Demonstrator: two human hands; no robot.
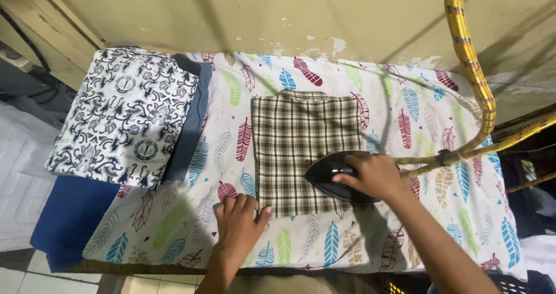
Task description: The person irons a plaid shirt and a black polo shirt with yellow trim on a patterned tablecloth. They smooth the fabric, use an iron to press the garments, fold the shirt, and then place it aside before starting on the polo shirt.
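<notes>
On feather-print cloth, folded brown plaid shirt — flat, iron atop.

Right hand gripping black iron on folded plaid shirt, left hand flat beside shirt's corner

A feather-print sheet, white with red, blue, green and tan feathers, covers the padded ironing surface. On its left end lies a folded batik shirt, white with a dark blue ornamental pattern, stacked on a folded grey-blue garment whose edge shows along the right side of the stack. A dark blue cloth hangs below the left corner. A yellow braided cord comes down from the top right and runs off to the right edge. Behind stands a cream wall with chipped paint, and white floor tiles show at left.
</notes>
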